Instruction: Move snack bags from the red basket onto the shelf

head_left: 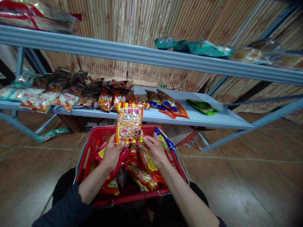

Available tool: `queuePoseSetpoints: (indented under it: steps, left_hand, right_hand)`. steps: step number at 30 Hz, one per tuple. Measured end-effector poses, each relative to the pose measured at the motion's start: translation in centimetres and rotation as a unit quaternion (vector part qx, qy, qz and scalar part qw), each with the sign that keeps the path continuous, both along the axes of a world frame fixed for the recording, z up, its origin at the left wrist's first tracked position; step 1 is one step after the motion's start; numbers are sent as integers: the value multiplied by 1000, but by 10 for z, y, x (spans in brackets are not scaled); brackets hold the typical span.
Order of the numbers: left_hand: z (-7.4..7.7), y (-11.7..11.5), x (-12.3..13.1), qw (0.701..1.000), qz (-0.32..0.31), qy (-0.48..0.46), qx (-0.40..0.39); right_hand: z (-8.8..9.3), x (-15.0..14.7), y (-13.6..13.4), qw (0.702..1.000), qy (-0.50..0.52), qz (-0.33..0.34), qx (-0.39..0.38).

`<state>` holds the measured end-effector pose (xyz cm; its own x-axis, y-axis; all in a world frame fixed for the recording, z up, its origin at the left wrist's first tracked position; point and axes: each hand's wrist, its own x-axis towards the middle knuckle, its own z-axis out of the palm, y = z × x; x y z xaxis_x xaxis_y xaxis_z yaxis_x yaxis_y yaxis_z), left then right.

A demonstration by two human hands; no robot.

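Observation:
Between my two hands, a yellow and red bag of prawn crackers (129, 123) is held upright with its printed front facing me. My left hand (113, 152) pinches the lower left corner, and my right hand (152, 149) pinches the lower right one. Beneath them stands a red shopping basket (113, 200), filled with several snack bags in red, yellow and orange. A blue snack bag (165, 138) leans on the basket's far right rim. The bag of crackers hides part of the shelf edge behind it.
The lower shelf (213, 121) carries rows of snack bags (58, 94) on its left and a green packet (203, 107) on its right. Across the top runs an upper shelf (118, 52) with larger bags. A green and white packet (53, 134) lies low at the left.

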<state>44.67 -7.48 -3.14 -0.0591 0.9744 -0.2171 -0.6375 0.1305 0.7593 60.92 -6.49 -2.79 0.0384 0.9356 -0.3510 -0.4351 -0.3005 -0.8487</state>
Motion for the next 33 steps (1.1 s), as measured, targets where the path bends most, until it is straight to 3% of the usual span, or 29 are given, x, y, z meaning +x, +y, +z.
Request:
queuePoseSetpoints:
  steps: [5,8,10,13,14,15,18,21,23,25,27,29,30,32,33]
  left_hand:
    - [-5,-3,4,999,26,-25,-21]
    - [-3,-3,-2,999,-28,-27,-26]
    - [4,1,-13,999,-27,11,-18]
    - [22,18,-36,983,106,142,43]
    - [29,26,-44,964,152,202,84]
    - [36,35,-51,943,157,263,130]
    - [50,58,-64,906,21,400,139]
    - [51,70,-61,902,-113,406,92]
    - [46,71,-55,918,-125,370,61]
    - [40,70,-50,930,-83,358,34]
    - [36,71,-48,917,-41,397,23]
    - [37,73,-48,885,-25,465,18]
    - [39,76,-49,866,-25,499,16]
    - [47,81,-49,833,-34,552,14]
    - [52,85,-47,820,-43,571,15]
  right_hand:
    - [-1,-11,-6,996,56,-71,19]
    - [3,-8,-9,997,43,-55,29]
    - [8,-1,-9,999,14,-24,38]
    - [16,11,-5,998,-21,18,55]
    - [18,14,-5,997,-28,32,57]
    - [19,17,-4,997,-35,44,57]
    - [20,20,-6,995,-41,75,52]
    - [16,20,-8,992,-36,107,48]
    - [10,22,-8,990,-47,123,52]
    - [4,25,-6,986,-83,133,62]
    - [1,28,-6,973,-172,119,96]
    - [5,27,-8,923,-334,58,183]
    - [8,26,-10,871,-425,27,245]
    - [15,20,-17,730,-573,22,373]
    - [18,17,-20,658,-619,53,425]
